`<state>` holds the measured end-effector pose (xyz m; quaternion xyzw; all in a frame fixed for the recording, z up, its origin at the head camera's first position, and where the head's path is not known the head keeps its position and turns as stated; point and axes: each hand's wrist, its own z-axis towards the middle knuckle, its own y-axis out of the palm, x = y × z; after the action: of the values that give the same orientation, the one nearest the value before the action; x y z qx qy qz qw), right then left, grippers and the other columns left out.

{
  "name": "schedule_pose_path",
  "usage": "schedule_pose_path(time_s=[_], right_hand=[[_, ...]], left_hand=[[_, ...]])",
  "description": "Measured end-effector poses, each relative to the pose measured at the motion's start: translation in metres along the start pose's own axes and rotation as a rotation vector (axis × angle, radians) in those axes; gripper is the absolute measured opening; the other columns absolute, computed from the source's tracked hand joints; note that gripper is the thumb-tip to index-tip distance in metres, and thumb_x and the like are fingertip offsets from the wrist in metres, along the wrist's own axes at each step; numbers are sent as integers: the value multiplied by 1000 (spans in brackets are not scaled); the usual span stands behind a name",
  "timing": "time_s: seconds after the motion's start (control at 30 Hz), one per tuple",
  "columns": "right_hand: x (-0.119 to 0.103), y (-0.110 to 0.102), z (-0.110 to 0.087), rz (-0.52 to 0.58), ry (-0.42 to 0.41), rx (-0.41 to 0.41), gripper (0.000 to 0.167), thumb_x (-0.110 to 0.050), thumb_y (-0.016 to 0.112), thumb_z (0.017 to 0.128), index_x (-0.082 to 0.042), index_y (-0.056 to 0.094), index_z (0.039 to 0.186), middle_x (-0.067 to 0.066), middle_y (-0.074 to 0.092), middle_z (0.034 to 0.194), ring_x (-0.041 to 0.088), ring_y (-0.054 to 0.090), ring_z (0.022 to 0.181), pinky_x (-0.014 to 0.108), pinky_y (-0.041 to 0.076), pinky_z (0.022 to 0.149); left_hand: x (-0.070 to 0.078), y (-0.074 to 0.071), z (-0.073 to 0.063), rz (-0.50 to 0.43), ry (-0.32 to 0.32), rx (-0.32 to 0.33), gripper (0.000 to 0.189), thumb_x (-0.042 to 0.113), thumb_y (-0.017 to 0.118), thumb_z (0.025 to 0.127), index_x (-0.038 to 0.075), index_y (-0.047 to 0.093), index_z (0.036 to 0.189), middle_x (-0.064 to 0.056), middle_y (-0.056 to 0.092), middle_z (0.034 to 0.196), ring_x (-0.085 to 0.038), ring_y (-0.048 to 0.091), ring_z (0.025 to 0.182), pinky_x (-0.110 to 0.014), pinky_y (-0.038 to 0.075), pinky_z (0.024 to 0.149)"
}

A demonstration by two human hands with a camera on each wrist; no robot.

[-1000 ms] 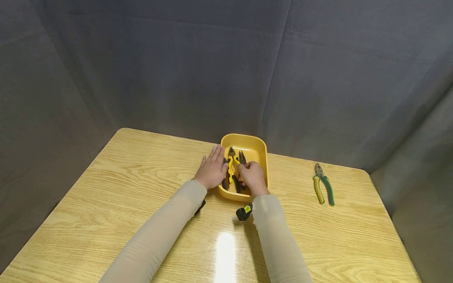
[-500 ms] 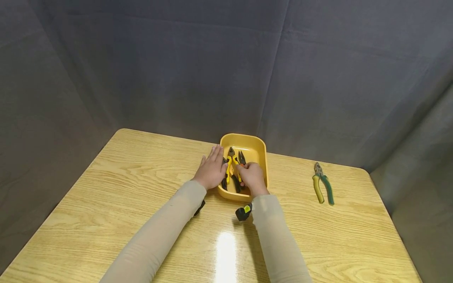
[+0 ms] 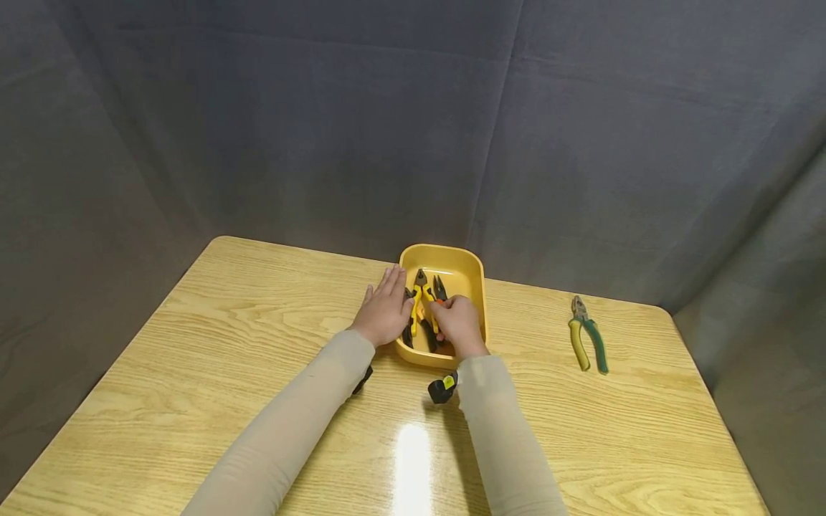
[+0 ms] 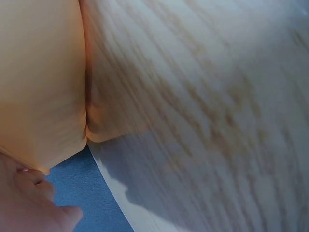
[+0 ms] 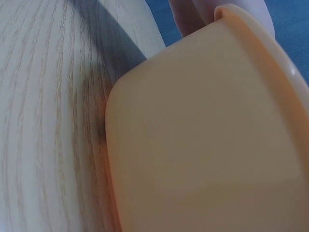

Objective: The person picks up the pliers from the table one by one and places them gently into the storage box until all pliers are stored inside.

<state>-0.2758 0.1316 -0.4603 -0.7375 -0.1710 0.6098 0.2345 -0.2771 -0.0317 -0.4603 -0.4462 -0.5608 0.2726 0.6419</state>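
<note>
A yellow tray (image 3: 475, 269) holds several pliers. My left hand (image 3: 385, 309) rests with straight fingers along the tray's left rim. My right hand (image 3: 461, 321) reaches inside at the right, fingers curled, and seems to grip dark-jawed pliers (image 3: 440, 288) with orange handles, mostly hidden under it. Just left of its thumb lie yellow-handled pliers (image 3: 416, 304), handles spread. Darker tools (image 3: 408, 333) sit by the left wall, partly covered by my left hand. Fingers (image 4: 36, 193) of my left hand show at the lower left of the left wrist view, beside the tray wall (image 4: 41, 72).
Pliers with one yellow and one green handle (image 3: 589, 337) lie on the wooden table (image 3: 290, 287) right of the tray. A grey curtain (image 3: 323, 143) hangs behind the table. The tray's outer wall (image 5: 193, 135) fills much of the right wrist view.
The yellow-handled pliers' handles have spread apart, the right one coming out from behind my right thumb. Both hands have stayed almost in place.
</note>
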Motion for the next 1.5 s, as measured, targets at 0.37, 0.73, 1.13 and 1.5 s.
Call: schedule_pose_path(time_s=[0.37, 0.73, 1.13, 1.5], right_hand=[[0, 1, 0, -61, -15, 32, 31, -24, 67, 95, -7, 57, 71, 2, 49, 55, 14, 52, 39, 24, 44, 39], [3, 0, 2, -71, -20, 42, 22, -21, 65, 94, -4, 63, 80, 4, 53, 63, 14, 51, 44, 25, 42, 42], [1, -1, 1, -80, -9, 18, 19, -20, 60, 95, -3, 62, 85, 5, 53, 63, 14, 51, 45, 26, 42, 44], [2, -2, 2, -69, 6, 0, 20, -21, 58, 98, -3, 61, 88, 4, 52, 64, 14, 50, 46, 26, 42, 45]], left_hand=[[1, -2, -2, 7, 7, -1, 64, 34, 33, 112, 8, 6, 164, -8, 2, 171, -21, -1, 156, -54, 6, 124], [1, -2, 1, 94, -5, -9, 64, 36, 34, 111, 10, 7, 164, -5, 2, 171, -19, -2, 156, -54, 4, 124], [6, -7, 2, 213, -27, -51, 65, 38, 33, 111, 10, 6, 164, -4, -1, 170, -19, -3, 156, -54, 1, 124], [9, -8, 3, 238, -27, -55, 66, 38, 34, 111, 10, 5, 164, -5, -1, 171, -21, -2, 157, -53, 1, 124]])
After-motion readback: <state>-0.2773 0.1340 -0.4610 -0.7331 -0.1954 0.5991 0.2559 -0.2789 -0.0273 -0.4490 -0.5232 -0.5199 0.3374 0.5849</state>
